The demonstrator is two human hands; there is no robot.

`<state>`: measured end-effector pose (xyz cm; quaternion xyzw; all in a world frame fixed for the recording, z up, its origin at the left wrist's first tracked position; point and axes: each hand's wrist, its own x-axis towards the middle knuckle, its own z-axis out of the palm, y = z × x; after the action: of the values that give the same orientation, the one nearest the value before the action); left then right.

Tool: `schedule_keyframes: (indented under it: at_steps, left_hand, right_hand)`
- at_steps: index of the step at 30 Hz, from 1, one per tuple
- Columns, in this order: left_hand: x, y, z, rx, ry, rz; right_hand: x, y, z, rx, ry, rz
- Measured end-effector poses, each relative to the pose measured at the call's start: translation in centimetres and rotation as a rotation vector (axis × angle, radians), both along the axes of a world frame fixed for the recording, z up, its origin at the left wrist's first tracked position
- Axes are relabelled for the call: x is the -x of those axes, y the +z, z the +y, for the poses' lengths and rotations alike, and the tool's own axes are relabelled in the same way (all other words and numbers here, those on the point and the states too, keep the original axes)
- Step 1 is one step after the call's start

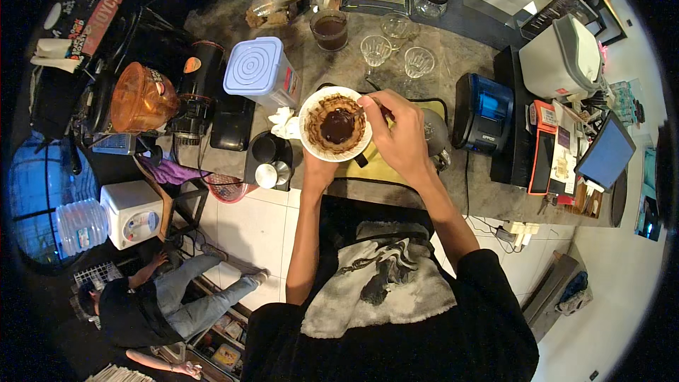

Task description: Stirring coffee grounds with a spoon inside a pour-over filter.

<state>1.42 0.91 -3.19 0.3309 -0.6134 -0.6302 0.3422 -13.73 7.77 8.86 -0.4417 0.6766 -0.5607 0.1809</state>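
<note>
My left hand (pixel 319 171) supports a white, ribbed coffee dripper or paper filter (pixel 308 116) from below; most of its fingers are hidden. Dark wet coffee grounds (pixel 339 126) fill the bottom and stain the inner walls. Over the right rim, my right hand (pixel 399 138) pinches a thin utensil, likely a spoon (pixel 358 112), whose end reaches into the grounds. A yellow cloth mat (pixel 392 163) lies beneath my hands. Partly behind my right hand, a grey kettle (pixel 435 130) rests on it. Crumpled white tissue (pixel 284 123) shows left of the dripper.
A lidded plastic container (pixel 260 71) stands left, near a black coffee grinder (pixel 193 111). Beyond are a glass of dark coffee (pixel 329 32) and stemmed glasses (pixel 376 51). To the right sits a black printer (pixel 482 114). A person (pixel 143 307) is at lower left, beside open drawers.
</note>
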Motion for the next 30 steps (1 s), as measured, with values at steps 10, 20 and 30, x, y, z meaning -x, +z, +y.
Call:
schedule_keyframes:
  at_steps: [10, 20, 30]
  left_hand:
    - [0.0, 0.5, 0.4, 0.011, 0.017, 0.020]
    - [0.0, 0.8, 0.2, 0.014, 0.001, -0.062]
    - [0.1, 0.7, 0.4, 0.015, 0.026, 0.019]
  right_hand:
    - [-0.1, -0.3, 0.0, -0.002, 0.059, -0.018]
    - [-0.2, -1.1, -0.5, 0.025, 0.018, 0.050]
    - [0.6, -1.3, -0.6, -0.002, -0.036, -0.066]
